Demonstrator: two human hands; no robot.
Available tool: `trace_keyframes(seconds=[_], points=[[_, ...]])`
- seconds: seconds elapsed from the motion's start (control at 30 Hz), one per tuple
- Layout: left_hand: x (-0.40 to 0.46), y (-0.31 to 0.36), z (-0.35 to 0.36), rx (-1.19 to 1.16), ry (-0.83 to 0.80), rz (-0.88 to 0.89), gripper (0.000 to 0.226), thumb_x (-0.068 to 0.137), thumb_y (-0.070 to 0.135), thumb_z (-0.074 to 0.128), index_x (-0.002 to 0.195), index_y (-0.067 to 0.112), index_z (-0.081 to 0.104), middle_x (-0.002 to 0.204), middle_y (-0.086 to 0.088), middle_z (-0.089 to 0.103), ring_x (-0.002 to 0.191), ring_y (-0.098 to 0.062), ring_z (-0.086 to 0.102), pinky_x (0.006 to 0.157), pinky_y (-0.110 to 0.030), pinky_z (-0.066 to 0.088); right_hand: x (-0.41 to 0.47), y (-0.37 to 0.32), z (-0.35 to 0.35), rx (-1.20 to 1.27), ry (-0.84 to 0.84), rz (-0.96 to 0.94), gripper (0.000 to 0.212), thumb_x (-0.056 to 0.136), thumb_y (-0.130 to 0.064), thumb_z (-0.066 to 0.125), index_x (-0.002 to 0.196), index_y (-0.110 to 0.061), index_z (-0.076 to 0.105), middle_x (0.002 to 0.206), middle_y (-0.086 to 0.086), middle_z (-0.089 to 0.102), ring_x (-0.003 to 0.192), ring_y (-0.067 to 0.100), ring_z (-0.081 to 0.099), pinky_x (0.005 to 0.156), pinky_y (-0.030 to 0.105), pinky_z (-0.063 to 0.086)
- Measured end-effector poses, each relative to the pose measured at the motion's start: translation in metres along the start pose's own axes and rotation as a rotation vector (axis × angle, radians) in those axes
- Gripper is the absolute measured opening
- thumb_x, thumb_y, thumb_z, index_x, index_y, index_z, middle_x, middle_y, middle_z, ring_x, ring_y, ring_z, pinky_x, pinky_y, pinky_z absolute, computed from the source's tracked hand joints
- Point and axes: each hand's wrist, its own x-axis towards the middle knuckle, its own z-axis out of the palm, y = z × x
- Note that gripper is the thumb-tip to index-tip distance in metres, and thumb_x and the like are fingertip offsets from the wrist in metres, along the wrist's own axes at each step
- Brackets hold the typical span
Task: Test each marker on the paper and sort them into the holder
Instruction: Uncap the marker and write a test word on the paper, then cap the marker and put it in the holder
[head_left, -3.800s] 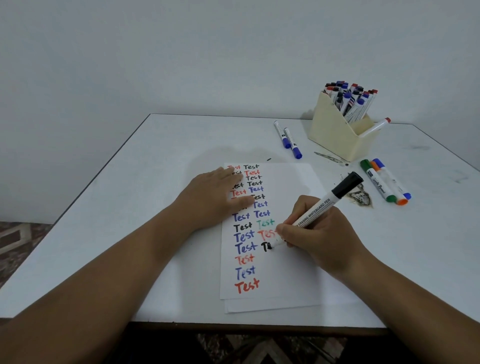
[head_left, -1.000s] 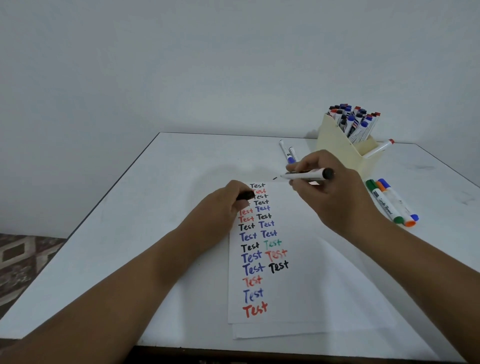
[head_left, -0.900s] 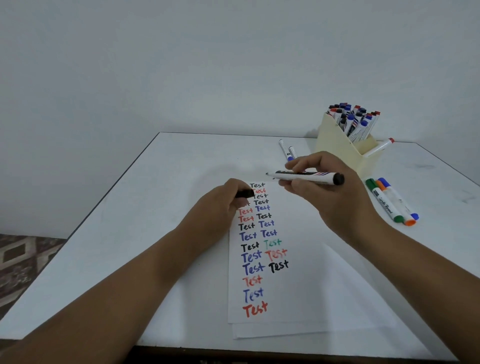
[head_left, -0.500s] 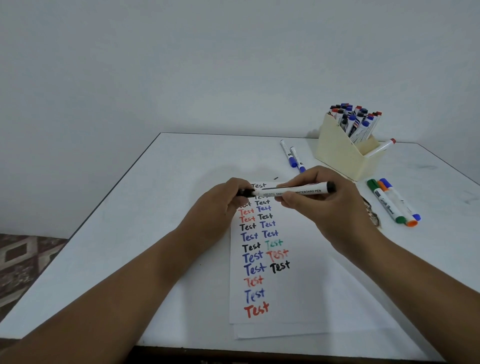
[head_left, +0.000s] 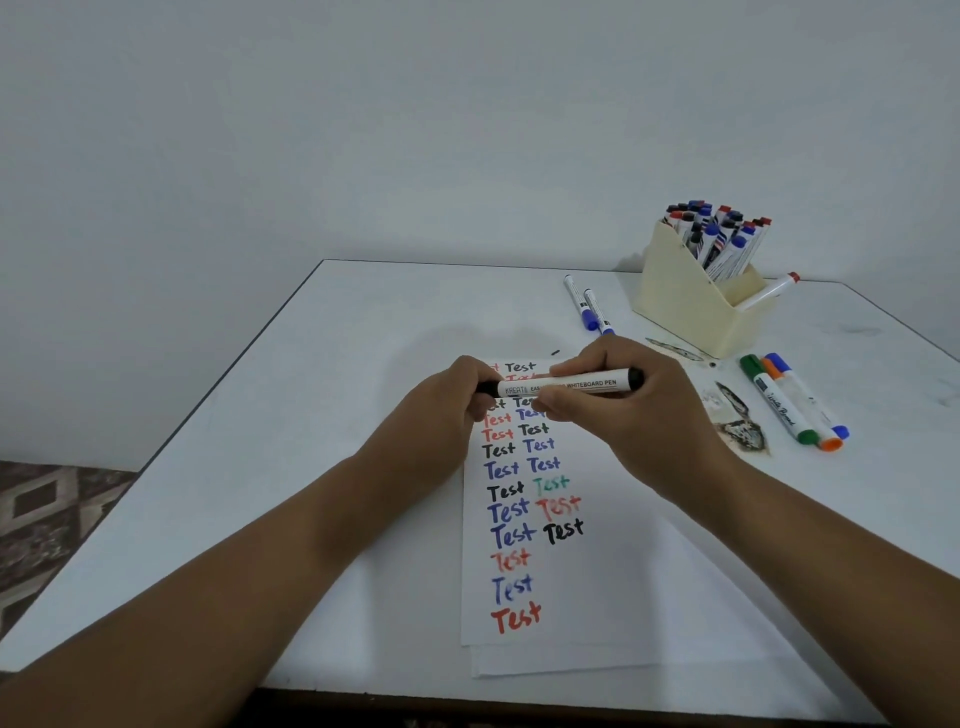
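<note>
Both hands meet at the centre of the frame over the upper part of the paper (head_left: 561, 587). Right hand (head_left: 639, 415) grips the white barrel of a black whiteboard marker (head_left: 571, 386), thumb below and fingers curled over the top, holding it level and crosswise. Left hand (head_left: 441, 410) pinches the marker's black cap (head_left: 487, 387) at the left end; whether the cap is fully seated cannot be told.

Beneath them the paper lies on the white tabletop (head_left: 311, 415), a second sheet showing under its lower edge. It carries two columns of the word "Test" in red, blue, black and green, the lowest a red one near the bottom.

To the right of the frame, three capped markers lie side by side and touching: green (head_left: 776, 402), orange (head_left: 810, 415) and blue (head_left: 808, 397). A dark smudge (head_left: 737, 426) marks the tabletop between them and the right hand.

Farther back, upper right, the cream holder (head_left: 685, 306) stands packed with markers in its rear compartment, and one red-capped marker (head_left: 769, 292) leans out of its front compartment. Left of the holder, two blue-capped markers (head_left: 587, 306) lie close together on the tabletop.
</note>
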Motion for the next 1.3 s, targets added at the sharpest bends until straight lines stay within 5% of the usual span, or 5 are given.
trace_keyframes(seconds=[0.2, 0.4, 0.7, 1.07, 1.3], points=[[0.005, -0.004, 0.006, 0.036, 0.041, 0.005, 0.042, 0.100, 0.039, 0.051, 0.139, 0.032, 0.037, 0.118, 0.012, 0.058, 0.108, -0.009, 0.054, 0.085, -0.026, 0.044, 0.023, -0.005, -0.014, 0.030, -0.029, 0.053, 0.019, 0.080, -0.008, 0.082, 0.096, -0.015, 0.074, 0.088, 0.010, 0.076, 0.086, 0.031, 0.074, 0.089, 0.054, 0.058], [0.012, -0.016, 0.011, 0.151, -0.036, -0.064, 0.084, 0.092, 0.067, 0.046, 0.156, 0.033, 0.005, 0.164, 0.010, 0.013, 0.148, -0.009, 0.012, 0.117, -0.035, 0.021, 0.059, -0.016, -0.063, -0.174, 0.263, -0.058, 0.053, 0.083, -0.009, 0.081, 0.115, -0.033, 0.046, 0.084, 0.009, 0.074, 0.078, 0.024, 0.073, 0.084, 0.041, 0.060], [0.019, -0.019, 0.017, 0.324, -0.226, -0.106, 0.083, 0.089, 0.077, 0.030, 0.156, 0.032, 0.012, 0.165, 0.008, 0.012, 0.152, -0.012, 0.009, 0.122, -0.038, 0.014, 0.096, 0.004, -0.175, -0.478, 0.690, -0.109, 0.035, 0.097, -0.020, 0.053, 0.131, -0.028, 0.046, 0.109, 0.011, 0.066, 0.090, 0.027, 0.070, 0.073, 0.037, 0.058], [0.019, -0.015, 0.015, 0.356, -0.198, -0.087, 0.077, 0.091, 0.073, 0.035, 0.153, 0.028, 0.026, 0.157, 0.008, 0.032, 0.143, -0.014, 0.030, 0.114, -0.034, 0.025, 0.115, 0.041, -0.175, -0.843, 0.271, 0.252, 0.058, 0.105, -0.017, 0.041, 0.158, -0.035, 0.022, 0.105, 0.007, 0.064, 0.072, 0.018, 0.060, 0.053, 0.029, 0.045], [0.020, -0.017, 0.015, 0.341, -0.190, -0.086, 0.079, 0.089, 0.075, 0.036, 0.152, 0.028, 0.028, 0.153, 0.008, 0.038, 0.139, -0.014, 0.035, 0.113, -0.035, 0.030, 0.117, 0.052, -0.160, -1.257, 0.491, -0.038, 0.063, 0.093, -0.023, 0.061, 0.150, -0.026, 0.035, 0.133, 0.014, 0.046, 0.121, 0.040, 0.040, 0.092, 0.051, 0.038]])
